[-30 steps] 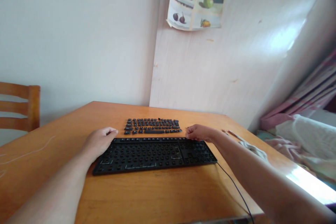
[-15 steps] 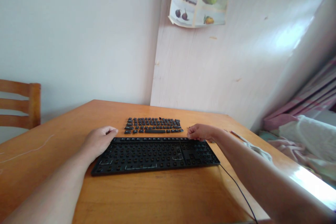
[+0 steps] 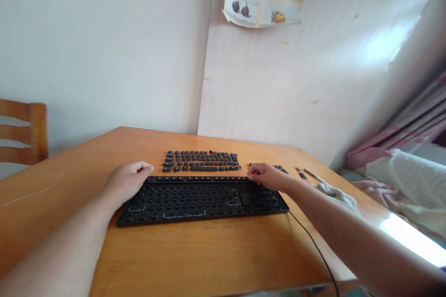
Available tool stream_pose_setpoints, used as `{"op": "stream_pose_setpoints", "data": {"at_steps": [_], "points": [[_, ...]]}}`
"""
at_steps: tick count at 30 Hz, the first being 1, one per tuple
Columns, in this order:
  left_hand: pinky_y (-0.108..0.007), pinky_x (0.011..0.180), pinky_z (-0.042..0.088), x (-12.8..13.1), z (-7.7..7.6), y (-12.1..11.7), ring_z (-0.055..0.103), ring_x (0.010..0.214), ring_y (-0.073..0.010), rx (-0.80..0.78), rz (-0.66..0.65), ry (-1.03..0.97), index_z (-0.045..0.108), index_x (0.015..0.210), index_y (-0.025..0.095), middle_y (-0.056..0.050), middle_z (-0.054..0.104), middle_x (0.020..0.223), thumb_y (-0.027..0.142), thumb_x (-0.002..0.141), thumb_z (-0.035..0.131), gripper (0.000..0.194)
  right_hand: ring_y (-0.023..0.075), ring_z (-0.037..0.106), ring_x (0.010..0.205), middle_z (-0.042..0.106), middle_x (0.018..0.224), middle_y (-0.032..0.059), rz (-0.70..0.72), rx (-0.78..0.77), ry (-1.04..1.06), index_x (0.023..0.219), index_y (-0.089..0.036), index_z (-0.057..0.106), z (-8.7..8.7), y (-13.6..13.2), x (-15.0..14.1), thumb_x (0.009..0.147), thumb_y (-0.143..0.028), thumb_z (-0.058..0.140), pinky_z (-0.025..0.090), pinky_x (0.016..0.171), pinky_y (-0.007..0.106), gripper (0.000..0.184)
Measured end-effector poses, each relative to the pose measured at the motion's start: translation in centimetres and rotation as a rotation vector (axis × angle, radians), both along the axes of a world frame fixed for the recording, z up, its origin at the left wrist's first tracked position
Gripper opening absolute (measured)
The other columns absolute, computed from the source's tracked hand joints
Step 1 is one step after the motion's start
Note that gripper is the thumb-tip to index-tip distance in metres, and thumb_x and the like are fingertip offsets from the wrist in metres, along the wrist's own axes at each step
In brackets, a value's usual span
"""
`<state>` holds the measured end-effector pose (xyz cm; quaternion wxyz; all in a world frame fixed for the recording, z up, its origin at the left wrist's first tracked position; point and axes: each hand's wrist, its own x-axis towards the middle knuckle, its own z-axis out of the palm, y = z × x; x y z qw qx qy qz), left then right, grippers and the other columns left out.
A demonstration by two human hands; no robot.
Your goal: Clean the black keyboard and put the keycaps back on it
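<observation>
A black keyboard (image 3: pixel 195 198) lies on the wooden table with most of its keycaps off, though a row of caps remains along its back edge. At its back left corner my left hand (image 3: pixel 128 180) is closed, thumb against the curled index finger, gripping the corner. My right hand (image 3: pixel 263 175) pinches low over the right part of that back row; its fingertips hide whatever is between them. Behind the keyboard, loose black keycaps (image 3: pixel 204 168) are laid out in rows. More dark keycaps (image 3: pixel 280 168) show partly behind my right hand.
A black cable (image 3: pixel 313 240) runs from the keyboard's right side over the table's front edge. On the right lie slim tools (image 3: pixel 301 174) and a crumpled grey cloth (image 3: pixel 336 193). A wooden chair (image 3: pixel 37 132) stands left, and a wall rises behind the table (image 3: pixel 195 260).
The camera view has shifted slightly, and the keyboard and table appear a little higher. Both hands hold nearly the same places at the keyboard, with the right one still pinched.
</observation>
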<state>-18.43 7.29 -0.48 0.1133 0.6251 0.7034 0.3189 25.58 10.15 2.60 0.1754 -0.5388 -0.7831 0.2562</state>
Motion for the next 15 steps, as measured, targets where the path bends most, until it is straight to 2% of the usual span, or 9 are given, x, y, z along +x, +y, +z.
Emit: {"op": "stream_pose_setpoints", "data": {"at_steps": [4,15], "points": [[-0.028,0.071,0.043,0.0,0.0,0.0,0.065,0.084,-0.0242,0.005,-0.006,0.000,0.068,0.080,0.022,-0.002,0.074,0.085,0.054,0.077,0.046,0.039,0.0127,0.052,0.065,0.060,0.069,-0.0008,0.019,0.127,-0.057,0.079,-0.018,0.064,-0.1,-0.9,0.1,0.077,-0.029,0.059,0.037,0.061,0.025,0.012],[-0.028,0.073,0.043,0.0,-0.2,0.0,0.065,0.085,-0.0236,0.021,-0.010,-0.023,0.070,0.083,0.022,-0.002,0.075,0.090,0.054,0.076,0.048,0.040,0.0165,0.055,0.076,0.062,0.078,0.0027,0.138,0.277,-0.212,0.078,-0.020,0.069,1.1,-1.2,-0.1,0.077,-0.022,0.063,0.039,0.071,0.028,0.006]]}}
